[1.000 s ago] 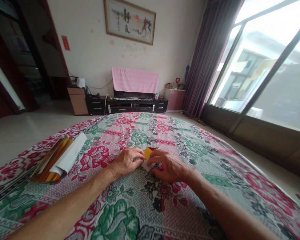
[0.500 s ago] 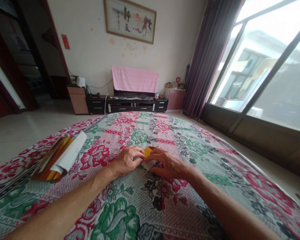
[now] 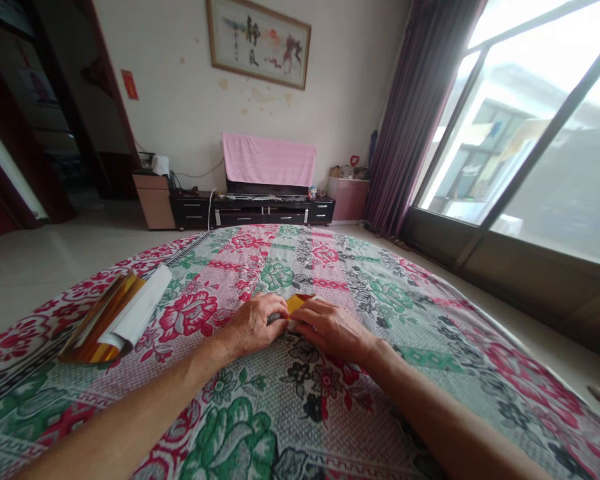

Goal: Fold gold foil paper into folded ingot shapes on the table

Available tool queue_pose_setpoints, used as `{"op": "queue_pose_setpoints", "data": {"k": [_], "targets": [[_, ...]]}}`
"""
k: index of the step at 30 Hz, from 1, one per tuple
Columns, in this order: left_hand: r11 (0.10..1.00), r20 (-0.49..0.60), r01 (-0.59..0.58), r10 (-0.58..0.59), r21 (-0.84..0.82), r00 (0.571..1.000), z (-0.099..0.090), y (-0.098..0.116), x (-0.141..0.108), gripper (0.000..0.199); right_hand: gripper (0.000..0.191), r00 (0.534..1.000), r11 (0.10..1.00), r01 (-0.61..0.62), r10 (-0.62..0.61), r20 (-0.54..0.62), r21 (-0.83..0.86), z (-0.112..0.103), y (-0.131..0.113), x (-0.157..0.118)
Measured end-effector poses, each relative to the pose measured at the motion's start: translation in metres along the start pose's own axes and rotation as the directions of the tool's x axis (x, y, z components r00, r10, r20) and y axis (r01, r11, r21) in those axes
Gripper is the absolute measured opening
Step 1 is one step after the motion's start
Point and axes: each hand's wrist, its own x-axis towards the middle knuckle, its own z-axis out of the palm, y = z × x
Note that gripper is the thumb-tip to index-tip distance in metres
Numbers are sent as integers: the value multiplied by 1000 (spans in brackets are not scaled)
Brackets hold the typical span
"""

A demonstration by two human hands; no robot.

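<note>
A small piece of folded gold paper [image 3: 295,304] lies on the flowered cloth near the middle, between my two hands. My left hand [image 3: 258,323] has its fingers curled and pinches the paper's left edge. From the right, my right hand [image 3: 330,328] presses its closed fingers on the paper's near and right side and covers much of it. The thumb and fingertips of both hands almost meet at the near edge. The paper's underside is hidden.
Curled gold sheets [image 3: 130,291] and a rolled white sheet [image 3: 145,307] lie at the table's left. The patterned cloth [image 3: 230,433] covers the round table. Beyond stand a low black cabinet [image 3: 275,215] and a screen under a pink towel [image 3: 270,159].
My right hand's fingers have closed in over the near part of the paper, and the white part that showed there is now hidden. My left hand has barely moved.
</note>
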Motion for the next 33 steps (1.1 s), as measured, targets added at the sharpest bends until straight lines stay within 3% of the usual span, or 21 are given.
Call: {"op": "queue_pose_setpoints", "data": {"k": [6,14,23,33], "targets": [[1000,18,5,-5,0,1000,-2,2,0,13,20,999,1000,-18,18,49,4,-2,2,-3],[1000,27,6,-6,-14,1000,1,-6,1,22,22,1000,1000,4,-4,-6,2,-2,-7,-1],[999,4,27,-27,-17,1000,2,-6,0,20,12,953,958,-215,248,-176,188,18,-6,2],[1000,3,14,-14,5,1000,1,-4,1,18,9,885,899,-369,417,-208,236,23,-8,4]]}}
